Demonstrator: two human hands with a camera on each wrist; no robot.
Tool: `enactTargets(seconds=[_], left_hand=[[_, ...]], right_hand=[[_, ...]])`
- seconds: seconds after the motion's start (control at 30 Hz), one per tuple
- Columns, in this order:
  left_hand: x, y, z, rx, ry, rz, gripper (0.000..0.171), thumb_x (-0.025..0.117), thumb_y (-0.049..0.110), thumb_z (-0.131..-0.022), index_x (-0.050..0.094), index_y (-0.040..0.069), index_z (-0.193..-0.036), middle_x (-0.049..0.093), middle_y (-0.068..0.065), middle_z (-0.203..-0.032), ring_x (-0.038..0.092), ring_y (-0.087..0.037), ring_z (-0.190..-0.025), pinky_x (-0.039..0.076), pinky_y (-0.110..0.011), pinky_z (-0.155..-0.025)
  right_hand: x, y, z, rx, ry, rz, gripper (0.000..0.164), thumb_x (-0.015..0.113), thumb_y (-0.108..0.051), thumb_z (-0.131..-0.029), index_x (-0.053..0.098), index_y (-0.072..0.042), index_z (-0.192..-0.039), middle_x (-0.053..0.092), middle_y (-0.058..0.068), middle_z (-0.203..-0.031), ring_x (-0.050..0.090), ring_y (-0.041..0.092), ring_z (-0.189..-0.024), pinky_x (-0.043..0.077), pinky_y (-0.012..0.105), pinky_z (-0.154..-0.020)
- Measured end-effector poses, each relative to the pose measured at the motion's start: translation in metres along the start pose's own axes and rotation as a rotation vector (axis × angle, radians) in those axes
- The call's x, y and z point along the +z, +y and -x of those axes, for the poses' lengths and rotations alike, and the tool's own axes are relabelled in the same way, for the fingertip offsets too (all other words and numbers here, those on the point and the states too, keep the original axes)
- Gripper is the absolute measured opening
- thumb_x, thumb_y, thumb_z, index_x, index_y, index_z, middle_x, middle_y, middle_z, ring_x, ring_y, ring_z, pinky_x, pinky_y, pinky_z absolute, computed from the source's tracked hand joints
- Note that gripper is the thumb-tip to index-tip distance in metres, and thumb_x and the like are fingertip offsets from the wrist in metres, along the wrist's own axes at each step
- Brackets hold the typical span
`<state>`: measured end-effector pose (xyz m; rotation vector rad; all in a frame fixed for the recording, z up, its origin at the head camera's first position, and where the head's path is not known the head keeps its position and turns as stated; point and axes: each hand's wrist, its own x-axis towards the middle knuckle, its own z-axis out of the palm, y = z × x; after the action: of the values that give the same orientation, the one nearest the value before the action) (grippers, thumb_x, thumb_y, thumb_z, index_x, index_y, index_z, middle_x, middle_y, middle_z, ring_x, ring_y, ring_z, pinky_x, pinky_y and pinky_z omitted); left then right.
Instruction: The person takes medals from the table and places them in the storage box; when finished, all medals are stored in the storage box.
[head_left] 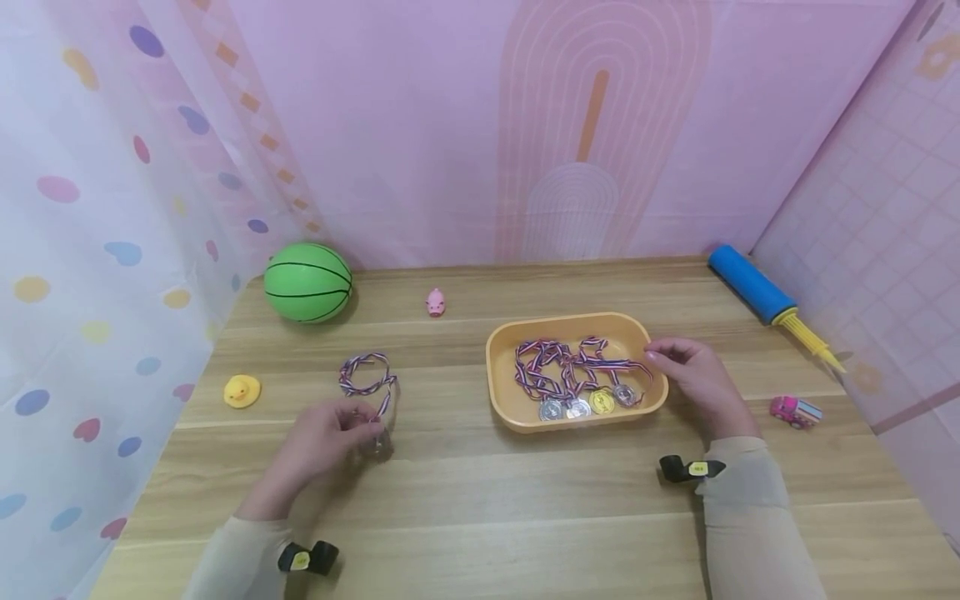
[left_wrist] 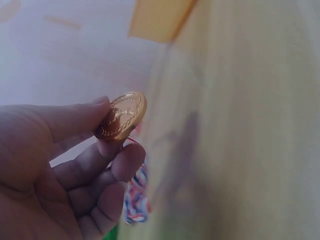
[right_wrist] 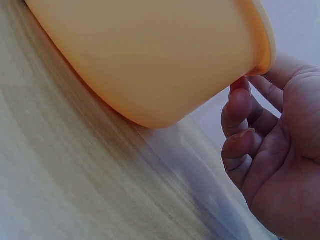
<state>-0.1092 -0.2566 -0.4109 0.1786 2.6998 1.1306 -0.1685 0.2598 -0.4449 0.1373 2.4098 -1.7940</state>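
Observation:
My left hand [head_left: 326,437] pinches a gold medal [left_wrist: 124,117] between thumb and fingers, low over the left of the table. Its red, white and blue ribbon [head_left: 384,406] trails away to a loop beyond the fingertips. On the other side, my right hand [head_left: 693,375] grips the right end of an orange plastic basin [head_left: 525,427], thumb at the rim. In the right wrist view, curled fingers [right_wrist: 235,107] reach under that rim. Several medals lie along the basin's near side, silver ones [head_left: 552,410] and a gold one [head_left: 602,401], with tangled striped ribbons [head_left: 536,375] behind them.
At the back left sits a green ball [head_left: 308,282], with a yellow rubber duck [head_left: 242,391] nearer. A pink pig toy [head_left: 435,302] stands behind the basin. To the right are a blue and yellow hand pump [head_left: 753,285] and a small pink toy truck [head_left: 796,412].

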Motion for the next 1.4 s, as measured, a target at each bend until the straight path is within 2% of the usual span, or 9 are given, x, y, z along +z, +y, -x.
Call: enactTargets(seconds=[0.13, 0.3, 0.63, 0.83, 0.97, 1.13, 1.27, 1.4], left_hand=[[-0.011, 0.018, -0.008, 0.049, 0.059, 0.007, 0.02, 0.076, 0.019, -0.082, 0.071, 0.009, -0.098, 0.07, 0.001, -0.08, 0.062, -0.021, -0.071, 0.049, -0.028, -0.06], [-0.026, 0.041, -0.02, 0.082, 0.098, 0.052, 0.018, 0.074, 0.02, -0.085, 0.073, 0.011, -0.101, 0.072, 0.0, -0.085, 0.062, -0.022, -0.073, 0.05, -0.029, -0.059], [-0.041, 0.087, -0.039, 0.096, 0.146, 0.106, 0.032, 0.07, 0.04, -0.087, 0.074, 0.012, -0.101, 0.071, -0.002, -0.1, 0.063, -0.019, -0.09, 0.052, -0.033, -0.075], [-0.049, 0.126, -0.049, 0.173, 0.2, 0.145, 0.026, 0.072, 0.036, -0.086, 0.075, 0.013, -0.097, 0.072, -0.001, -0.093, 0.061, -0.016, -0.081, 0.049, -0.026, -0.064], [-0.053, 0.155, -0.052, 0.21, 0.218, 0.146, 0.025, 0.072, 0.038, -0.085, 0.076, 0.016, -0.095, 0.073, 0.0, -0.088, 0.06, -0.015, -0.078, 0.046, -0.026, -0.062], [-0.051, 0.186, -0.056, 0.275, 0.202, 0.224, 0.023, 0.074, 0.036, -0.084, 0.076, 0.015, -0.095, 0.073, -0.001, -0.087, 0.062, -0.015, -0.076, 0.047, -0.024, -0.061], [-0.041, 0.208, -0.062, 0.301, 0.124, 0.351, 0.021, 0.074, 0.03, -0.085, 0.075, 0.012, -0.097, 0.072, -0.004, -0.088, 0.056, -0.013, -0.06, 0.045, -0.023, -0.048], [-0.025, 0.227, -0.072, 0.331, 0.065, 0.406, 0.019, 0.073, 0.025, -0.087, 0.075, 0.009, -0.097, 0.072, -0.005, -0.09, 0.059, -0.013, -0.065, 0.049, -0.024, -0.056]], right_hand=[[0.0, 0.0, 0.0, -0.007, 0.003, -0.004, 0.046, 0.069, -0.034, -0.089, 0.062, 0.002, -0.117, 0.061, 0.004, -0.11, 0.049, 0.02, -0.106, 0.042, 0.025, -0.087], [0.0, 0.0, 0.0, -0.011, 0.004, 0.003, 0.044, 0.068, -0.032, -0.09, 0.062, 0.002, -0.117, 0.062, 0.005, -0.111, 0.05, 0.02, -0.106, 0.041, 0.026, -0.089], [0.0, -0.002, 0.0, 0.01, -0.003, 0.021, 0.045, 0.068, -0.035, -0.09, 0.061, 0.001, -0.118, 0.059, 0.014, -0.121, 0.048, 0.024, -0.112, 0.036, 0.035, -0.096], [0.0, -0.004, 0.001, 0.018, -0.005, 0.005, 0.047, 0.069, -0.036, -0.089, 0.061, 0.001, -0.118, 0.059, 0.013, -0.121, 0.048, 0.024, -0.112, 0.037, 0.034, -0.095], [0.0, -0.004, 0.001, 0.018, -0.004, 0.006, 0.046, 0.069, -0.035, -0.089, 0.061, 0.001, -0.118, 0.059, 0.014, -0.121, 0.048, 0.024, -0.111, 0.038, 0.033, -0.093], [0.0, -0.004, 0.001, 0.015, 0.002, 0.016, 0.047, 0.069, -0.036, -0.089, 0.061, -0.001, -0.118, 0.059, 0.012, -0.121, 0.048, 0.023, -0.112, 0.038, 0.032, -0.093], [-0.001, -0.003, 0.001, 0.005, -0.005, 0.005, 0.046, 0.069, -0.035, -0.089, 0.061, 0.0, -0.118, 0.059, 0.013, -0.122, 0.048, 0.023, -0.112, 0.039, 0.032, -0.093], [0.0, -0.002, 0.0, 0.004, -0.011, -0.003, 0.043, 0.068, -0.032, -0.09, 0.062, 0.001, -0.117, 0.059, 0.014, -0.121, 0.049, 0.023, -0.111, 0.04, 0.03, -0.092]])
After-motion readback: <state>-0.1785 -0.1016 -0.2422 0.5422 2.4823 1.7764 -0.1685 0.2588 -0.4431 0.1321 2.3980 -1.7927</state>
